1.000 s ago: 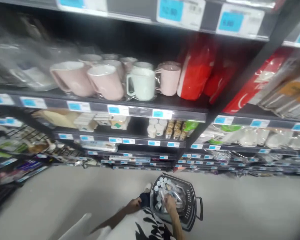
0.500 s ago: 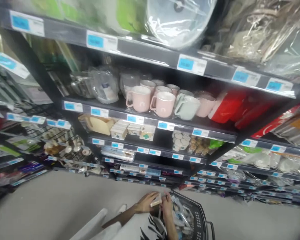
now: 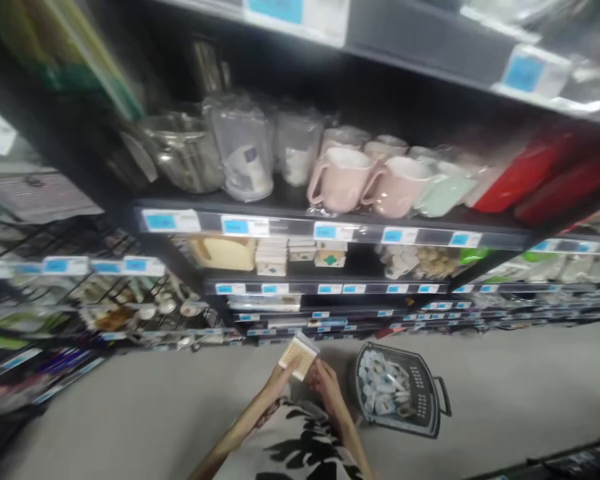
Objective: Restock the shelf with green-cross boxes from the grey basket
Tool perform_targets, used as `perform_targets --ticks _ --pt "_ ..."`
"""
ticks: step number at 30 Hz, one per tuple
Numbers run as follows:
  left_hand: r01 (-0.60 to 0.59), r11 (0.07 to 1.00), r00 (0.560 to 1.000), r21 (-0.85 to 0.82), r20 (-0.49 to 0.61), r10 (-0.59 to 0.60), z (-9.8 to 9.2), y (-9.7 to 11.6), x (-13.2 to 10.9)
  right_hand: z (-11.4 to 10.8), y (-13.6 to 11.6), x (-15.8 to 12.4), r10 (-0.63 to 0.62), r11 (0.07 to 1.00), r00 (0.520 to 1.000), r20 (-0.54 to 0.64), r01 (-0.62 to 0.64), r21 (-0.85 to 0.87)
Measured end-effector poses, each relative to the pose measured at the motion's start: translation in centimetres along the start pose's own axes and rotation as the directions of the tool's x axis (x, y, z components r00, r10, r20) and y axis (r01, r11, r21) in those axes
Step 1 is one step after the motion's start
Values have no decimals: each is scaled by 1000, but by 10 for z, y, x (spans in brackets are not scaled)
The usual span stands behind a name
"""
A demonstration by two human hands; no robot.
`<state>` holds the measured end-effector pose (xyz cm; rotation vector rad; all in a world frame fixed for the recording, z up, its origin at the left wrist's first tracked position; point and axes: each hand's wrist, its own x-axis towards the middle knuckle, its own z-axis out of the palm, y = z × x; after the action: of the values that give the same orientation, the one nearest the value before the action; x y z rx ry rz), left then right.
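My left hand (image 3: 283, 377) is closed on the lower left of a small clear packet (image 3: 300, 355) that shows a row of thin tan sticks; I cannot tell exactly what they are. My right hand (image 3: 322, 377) is beside the packet's right edge, its fingers curled. Whether it touches the packet or pinches something small is hidden. To the right of my hands, a dark grey shopping basket (image 3: 427, 393) stands on the floor with several white and light blue packaged items (image 3: 383, 383) in it.
Shop shelves rise in front of me, with pink mugs (image 3: 341, 180), a pale green mug (image 3: 443, 190), clear jugs (image 3: 245, 150) and small boxes (image 3: 331, 255). Hanging kitchen utensils (image 3: 153, 303) fill the rack at left. Grey floor (image 3: 155, 413) lies around me.
My view has shifted closer to the mug shelf. The packet has turned its striped face up and is raised away from the basket, which now appears farther to the right of my hands.
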<state>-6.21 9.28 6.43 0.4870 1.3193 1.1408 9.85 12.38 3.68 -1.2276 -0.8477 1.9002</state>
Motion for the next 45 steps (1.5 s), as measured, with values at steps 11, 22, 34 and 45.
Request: perform_targets --ticks 11,22,34,45 --pt "-263 964 965 -32 -18 262 -33 30 -11 70 -39 0 -148 988 989 5 148 -47" --pt "-733 -13 271 680 310 911 -57 39 -15 80 -62 -17 16 994 987 161 -33 103" --pt "-643 313 429 699 -10 903 -59 32 -17 83 -51 -17 -60 993 998 1 60 100" --pt "-237 942 971 -237 -80 224 -41 52 -14 70 -61 -22 -126 991 992 -31 124 -42"
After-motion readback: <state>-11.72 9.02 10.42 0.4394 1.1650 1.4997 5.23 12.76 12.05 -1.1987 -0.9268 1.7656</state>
